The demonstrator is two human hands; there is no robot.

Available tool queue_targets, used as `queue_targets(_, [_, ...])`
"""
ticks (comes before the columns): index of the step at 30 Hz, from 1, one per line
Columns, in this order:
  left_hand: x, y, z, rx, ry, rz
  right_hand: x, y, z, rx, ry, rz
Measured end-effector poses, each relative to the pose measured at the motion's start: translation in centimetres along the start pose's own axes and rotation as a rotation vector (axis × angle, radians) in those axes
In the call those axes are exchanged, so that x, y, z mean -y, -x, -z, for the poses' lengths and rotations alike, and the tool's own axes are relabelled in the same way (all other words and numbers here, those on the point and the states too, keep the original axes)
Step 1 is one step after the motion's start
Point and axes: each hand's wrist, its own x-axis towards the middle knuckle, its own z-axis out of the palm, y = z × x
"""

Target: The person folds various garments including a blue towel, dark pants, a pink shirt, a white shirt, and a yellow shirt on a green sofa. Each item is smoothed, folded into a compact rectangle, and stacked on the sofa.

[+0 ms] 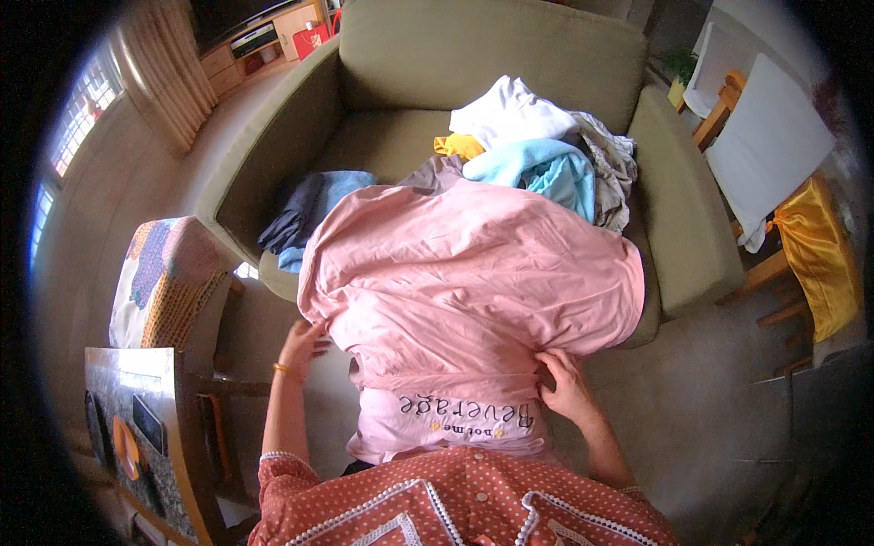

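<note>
A large pink cloth garment (471,259) spreads wrinkled from the sofa's front edge down to my lap. At its left edge my left hand (302,349) pinches the fabric near the fingertips; the other fingers are a little blurred. My right hand (567,383) grips the garment's gathered right side, thumb and fingers bent at the cloth. Across my lap, below the pink garment, lies paler pink fabric (450,423) with printed lettering and small yellow marks. I cannot tell whether this is a separate piece.
On the olive sofa (491,54) lie white cloth (512,112), light blue cloth (529,170), grey patterned cloth (611,170) and folded dark and blue clothes (311,208). A side table (130,365) with a phone (149,423) stands left. Covered chairs (771,136) stand right.
</note>
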Motion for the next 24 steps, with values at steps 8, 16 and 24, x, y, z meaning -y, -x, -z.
queue_targets(8, [2.8,0.8,-3.0,0.246,0.482,-0.104,-0.7,2.2,-2.6,0.022,0.312,-0.200])
queue_targets(16, [0.4,3.8,-1.4,0.230,0.698,-0.195,-6.3,1.9,-6.7,-0.544,0.045,-0.301])
queue_targets(24, [1.3,7.6,0.0,0.539,0.027,-0.120,-11.6,2.4,-10.0,-0.590,-0.915,-0.851])
